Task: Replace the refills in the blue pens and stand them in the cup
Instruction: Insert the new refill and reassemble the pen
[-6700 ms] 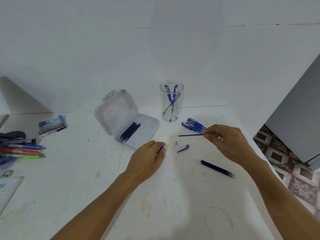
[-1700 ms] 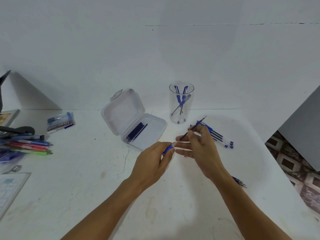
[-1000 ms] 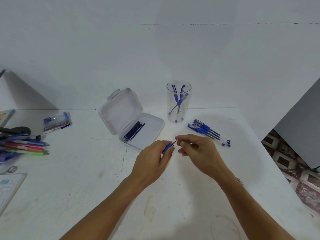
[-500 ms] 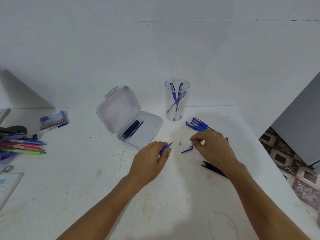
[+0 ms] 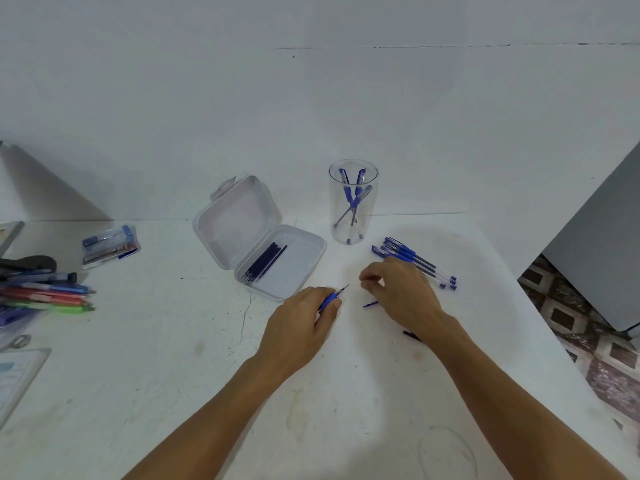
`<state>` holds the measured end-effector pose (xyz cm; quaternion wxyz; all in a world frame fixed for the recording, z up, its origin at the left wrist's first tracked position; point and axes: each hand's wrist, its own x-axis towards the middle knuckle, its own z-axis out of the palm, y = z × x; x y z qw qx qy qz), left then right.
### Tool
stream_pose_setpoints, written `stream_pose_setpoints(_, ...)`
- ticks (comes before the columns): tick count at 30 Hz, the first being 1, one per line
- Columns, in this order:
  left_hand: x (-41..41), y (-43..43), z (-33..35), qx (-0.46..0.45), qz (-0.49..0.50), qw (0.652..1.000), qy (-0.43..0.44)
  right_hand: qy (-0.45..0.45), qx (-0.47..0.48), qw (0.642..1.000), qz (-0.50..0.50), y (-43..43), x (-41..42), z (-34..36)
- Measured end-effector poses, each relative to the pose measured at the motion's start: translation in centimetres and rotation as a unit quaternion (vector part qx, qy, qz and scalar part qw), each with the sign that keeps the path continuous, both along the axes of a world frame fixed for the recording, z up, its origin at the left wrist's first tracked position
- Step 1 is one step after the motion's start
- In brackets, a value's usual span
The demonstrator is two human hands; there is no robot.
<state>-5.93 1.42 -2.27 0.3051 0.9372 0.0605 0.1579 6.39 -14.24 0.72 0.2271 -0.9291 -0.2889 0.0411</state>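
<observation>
Your left hand [image 5: 298, 329] gripped a pen [image 5: 330, 300]; whether your right hand [image 5: 403, 296], fingers curled, held anything was unclear. Open desk [image 5: 173, 375] lay toward you, its right edge near.

A scuffed white worktop [image 5: 138, 393] meets a plain white wall [image 5: 311, 116]; at right, brown patterned floor tiles [image 5: 588, 344] lie beside a grey panel [image 5: 606, 254].

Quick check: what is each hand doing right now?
Left hand: grips the blue pen.
Right hand: fingers curled; whether they pinch anything cannot be told.

No legible text, label or number on anything.
</observation>
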Motion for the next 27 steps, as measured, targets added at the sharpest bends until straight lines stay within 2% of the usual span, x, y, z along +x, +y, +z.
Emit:
stream_pose_setpoints(2, 0.0, 0.0, 0.1, -0.007, 0.0, 1.0, -0.006, 0.083, 0.131, 0.988, -0.028, -0.4, 0.0, 0.2)
stream_pose_setpoints(3, 0.1, 0.0, 0.1, -0.009, -0.001, 1.0, -0.008, 0.161, 0.205, 0.965, -0.037, -0.6, -0.2, 0.5)
stream_pose_setpoints(5, 0.2, -0.1, 0.1, -0.004, -0.006, 1.0, -0.01, 0.31, 0.314, 0.896, -0.042, -0.8, -0.8, 1.2)
stream_pose_setpoints(7, 0.3, -0.3, 0.1, 0.002, -0.012, 1.0, -0.011, 0.382, 0.349, 0.855, -0.035, -1.0, -1.3, 1.4)
stream_pose_setpoints(9, 0.5, -0.4, 0.2, 0.003, -0.017, 1.0, -0.01, 0.401, 0.356, 0.844, -0.029, -1.2, -1.6, 1.5)
stream_pose_setpoints(13, 0.5, -0.5, 0.2, 0.014, -0.029, 0.999, -0.009, 0.403, 0.363, 0.84, -0.02, -1.4, -1.8, 1.6)
stream_pose_setpoints(21, 0.5, -0.5, 0.3, 0.011, -0.044, 0.999, -0.005, 0.359, 0.326, 0.875, 0.015, -1.2, -2.5, 1.7)
stream_pose_setpoints(27, 0.5, -0.3, -0.2, 0.009, -0.07, 0.997, 0.003, 0.234, 0.186, 0.954, 0.027, -0.8, -2.2, 1.4)
